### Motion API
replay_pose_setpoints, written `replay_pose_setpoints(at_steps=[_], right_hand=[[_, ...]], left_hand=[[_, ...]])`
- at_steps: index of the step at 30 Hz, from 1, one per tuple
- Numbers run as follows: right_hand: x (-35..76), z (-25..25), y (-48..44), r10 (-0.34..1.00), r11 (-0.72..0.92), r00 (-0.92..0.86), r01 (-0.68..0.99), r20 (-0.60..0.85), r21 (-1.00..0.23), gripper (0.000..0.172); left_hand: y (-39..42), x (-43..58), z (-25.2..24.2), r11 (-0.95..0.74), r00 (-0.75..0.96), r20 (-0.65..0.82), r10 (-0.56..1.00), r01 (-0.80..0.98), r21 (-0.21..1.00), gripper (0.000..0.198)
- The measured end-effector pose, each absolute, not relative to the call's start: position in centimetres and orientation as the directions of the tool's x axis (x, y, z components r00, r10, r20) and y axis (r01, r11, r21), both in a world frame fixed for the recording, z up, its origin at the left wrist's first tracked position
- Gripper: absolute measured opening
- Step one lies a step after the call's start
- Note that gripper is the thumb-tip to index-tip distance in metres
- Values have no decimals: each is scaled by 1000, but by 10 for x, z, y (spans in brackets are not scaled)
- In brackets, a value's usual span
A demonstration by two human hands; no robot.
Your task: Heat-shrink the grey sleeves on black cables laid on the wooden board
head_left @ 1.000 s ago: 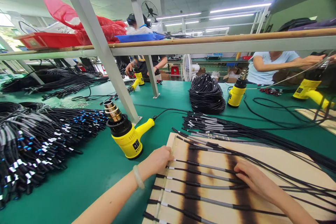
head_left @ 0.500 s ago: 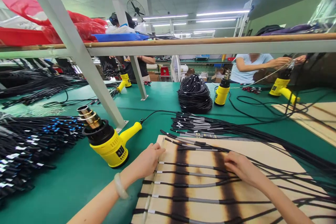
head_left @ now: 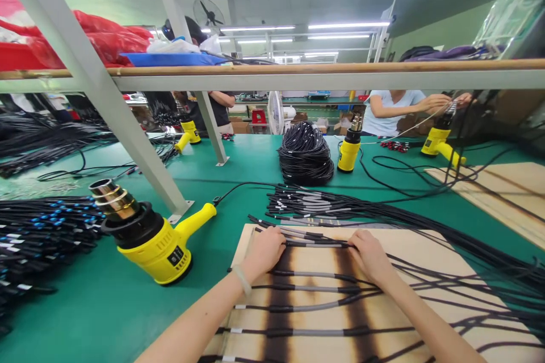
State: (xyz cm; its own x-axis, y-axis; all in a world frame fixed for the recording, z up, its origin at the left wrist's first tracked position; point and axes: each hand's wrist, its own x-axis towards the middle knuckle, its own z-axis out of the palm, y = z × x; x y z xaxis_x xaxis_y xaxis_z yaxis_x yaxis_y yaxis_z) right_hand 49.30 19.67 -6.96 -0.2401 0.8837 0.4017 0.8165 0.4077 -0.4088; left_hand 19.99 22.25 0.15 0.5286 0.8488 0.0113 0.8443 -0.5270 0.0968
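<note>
My left hand (head_left: pixel 266 249) is closed on the left part of a black cable (head_left: pixel 317 243) with a grey sleeve, at the far end of a scorched wooden board (head_left: pixel 317 264). My right hand (head_left: pixel 369 256) pinches that cable farther right, so it runs straight between both hands. Nearer me, several similar sleeved cables (head_left: pixel 313 332) lie across the board in rows, their left ends partly under my left forearm. Just beyond my hands lie other loose cable ends (head_left: pixel 298 231). Dark burn bands cross the wood beneath the cables.
A yellow heat gun (head_left: pixel 159 247) stands nozzle up at left, beside a shelf post (head_left: pixel 140 153). Cable bundles (head_left: pixel 46 232) lie at far left. Behind the board are a cable coil (head_left: pixel 304 153) and another heat gun (head_left: pixel 349 150). A co-worker (head_left: pixel 395 110) handles a wire across the table.
My left hand has moved right from the board's left edge onto the cable. My right hand has shifted slightly up and left to the same cable. The view has turned slightly right.
</note>
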Motion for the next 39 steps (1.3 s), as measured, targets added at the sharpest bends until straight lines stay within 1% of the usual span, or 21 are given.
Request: replay_pose_setpoints(at_steps=[4,5,8,11,13,15,17,18,21,24,25,27,29,32,36,39], right_hand=[[485,-64,194,871,438,-252,788,422,-433,18],[483,-62,193,869,443,-254,783,425,-437,18],[476,-57,193,867,448,-259,780,425,-438,18],[464,-54,201,875,438,-255,779,411,-449,15],[455,-54,209,885,430,-252,766,392,-478,15],[445,-54,217,896,421,-251,739,366,-525,20],[436,-52,222,910,405,-246,708,335,-579,29],[433,-49,222,915,396,-245,691,319,-605,30],[431,-37,215,922,387,-255,635,291,-668,21],[440,-24,199,919,392,-279,567,279,-725,26],[444,-22,194,919,387,-291,546,265,-743,27],[451,-20,184,922,366,-315,526,224,-768,26],[457,-24,178,923,345,-344,550,170,-760,25],[463,-34,174,918,336,-383,612,104,-716,23],[467,-47,173,908,354,-414,664,72,-659,18],[468,-52,171,908,349,-413,668,62,-658,17]], left_hand=[[229,200,4,-481,479,51,877,875,59,7],[230,200,4,-469,466,66,883,882,54,10],[234,198,2,-454,449,84,889,889,51,30],[237,196,-1,-455,451,75,890,888,60,38],[239,196,-4,-460,456,73,887,885,66,42],[240,196,-6,-469,464,72,883,881,69,45],[241,197,-6,-475,471,70,879,877,67,48],[242,197,-6,-476,472,70,879,877,64,48],[242,196,-1,-480,477,68,876,876,51,41],[243,193,7,-495,492,67,868,868,41,20],[243,191,10,-501,498,68,865,865,40,16],[243,186,17,-508,504,73,860,860,40,13],[240,177,22,-513,509,69,858,857,46,13],[232,158,25,-530,529,29,848,845,67,13],[220,135,24,-556,563,-36,826,824,108,19],[212,128,24,-570,581,-64,811,811,132,21]])
